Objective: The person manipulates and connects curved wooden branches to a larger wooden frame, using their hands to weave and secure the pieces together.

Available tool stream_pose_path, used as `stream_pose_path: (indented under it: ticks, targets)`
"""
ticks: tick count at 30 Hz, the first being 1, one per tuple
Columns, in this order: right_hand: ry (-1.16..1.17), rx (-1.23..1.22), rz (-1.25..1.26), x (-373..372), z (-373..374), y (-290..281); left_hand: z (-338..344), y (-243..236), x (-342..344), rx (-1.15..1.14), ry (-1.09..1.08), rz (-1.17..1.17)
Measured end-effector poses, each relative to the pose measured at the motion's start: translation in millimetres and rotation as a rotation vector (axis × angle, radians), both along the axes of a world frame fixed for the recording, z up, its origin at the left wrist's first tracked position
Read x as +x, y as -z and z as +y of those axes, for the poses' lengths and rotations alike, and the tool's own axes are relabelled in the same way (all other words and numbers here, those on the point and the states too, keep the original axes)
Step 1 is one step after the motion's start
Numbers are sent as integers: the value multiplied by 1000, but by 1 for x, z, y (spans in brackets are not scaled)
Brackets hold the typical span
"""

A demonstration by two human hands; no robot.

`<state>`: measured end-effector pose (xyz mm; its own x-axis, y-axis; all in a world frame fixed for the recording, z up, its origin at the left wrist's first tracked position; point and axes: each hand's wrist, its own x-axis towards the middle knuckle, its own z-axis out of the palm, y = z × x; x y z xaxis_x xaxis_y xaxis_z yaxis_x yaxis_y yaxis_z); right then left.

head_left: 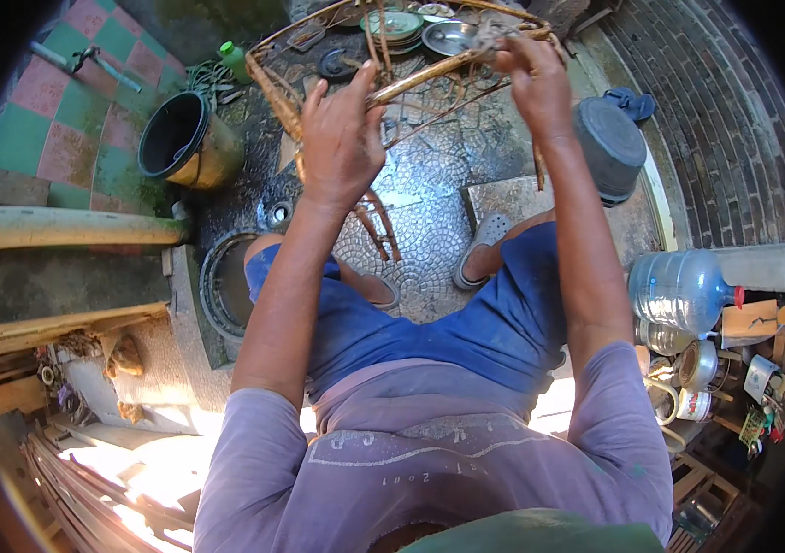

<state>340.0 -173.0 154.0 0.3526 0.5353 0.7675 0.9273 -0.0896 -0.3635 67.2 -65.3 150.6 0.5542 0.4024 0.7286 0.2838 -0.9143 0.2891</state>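
Observation:
Raised ahead of me is a golden-brown frame of slim tubes (pixel 424 79), wet-looking, with a two-pronged part (pixel 379 230) hanging low near my feet. Its exact kind is hard to tell. My left hand (pixel 344 138) closes on the near tube at its left end, some fingers pointing up. At the right end of that tube, my right hand (pixel 538 88) pinches a grey, crumpled scrubbing cloth (pixel 497 33) against it. The fingertips of my right hand are partly hidden by the cloth.
On the wet patterned floor (pixel 429 175) are stacked plates (pixel 394 26) and a metal bowl (pixel 448 37). A black bucket (pixel 174 138) and a green bottle (pixel 233 59) stand left. An upturned dark tub (pixel 610 143) and a large water bottle (pixel 678 290) are right.

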Motion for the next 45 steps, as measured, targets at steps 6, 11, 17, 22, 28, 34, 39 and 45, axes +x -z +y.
stream_pose_path:
  ticks: [6, 11, 17, 22, 28, 34, 39, 45]
  targets:
    - [-69, -85, 25, -47, 5, -11, 1, -3, -11, 29, -4, -22]
    - [163, -124, -25, 27, 0, -13, 1, -6, -4, 56, -6, -26]
    - [256, -218, 87, 77, 3, -22, -3, -4, 0, 41, -8, -26]
    - [73, -281, -31, 35, 3, -30, -4, -4, -9, 14, -21, -43]
    - [200, -33, 188, 69, 12, 3, -8, -2, 1, 13, -42, -40]
    - [3, 172, 385, 1, 30, 19, 1, -3, -3, 61, -6, -64]
    - [-68, 165, 478, -58, 24, 17, 0, -9, -3, 32, -47, -57]
    - [10, 156, 486, -26, 10, 30, -1, -8, -1, 15, -42, -69]
